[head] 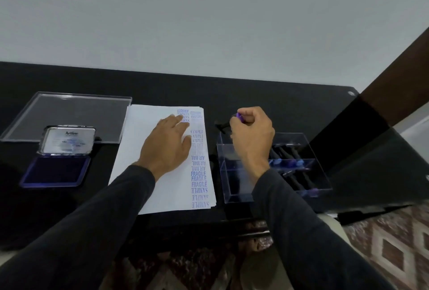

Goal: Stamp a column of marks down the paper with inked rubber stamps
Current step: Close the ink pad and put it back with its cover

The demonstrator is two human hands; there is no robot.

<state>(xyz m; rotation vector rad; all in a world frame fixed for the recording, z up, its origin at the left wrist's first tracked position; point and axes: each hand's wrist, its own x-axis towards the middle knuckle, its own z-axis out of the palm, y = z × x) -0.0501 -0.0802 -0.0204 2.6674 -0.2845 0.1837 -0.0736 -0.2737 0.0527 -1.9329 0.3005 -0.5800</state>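
A: Top down: black table (162, 85), and on it the paper (148, 150) stack, square in front of me. One full column of marks (199, 169) runs down its right edge, and a second has just begun at the top, beside it.

B: So where are we in the job?

A: Between marks, I'd say. The clear box (299, 162) on the right holds the other stamps; the ink pad (55, 172) sits open on the far left, well apart from the paper.

B: Hands?

A: My left hand (167, 148) lies flat on the sheet, fingers straight, pinning it, fingertips at the new column's top. My right hand (251, 136) is curled round a stamp (239, 117), purple end poking out, held up over the box's far corner, off the paper.

B: Next move?

A: My guess: either back into the box for a swap, or across my own left arm to the pad. Then press squarely just under the last mark, with the sheet held flat.
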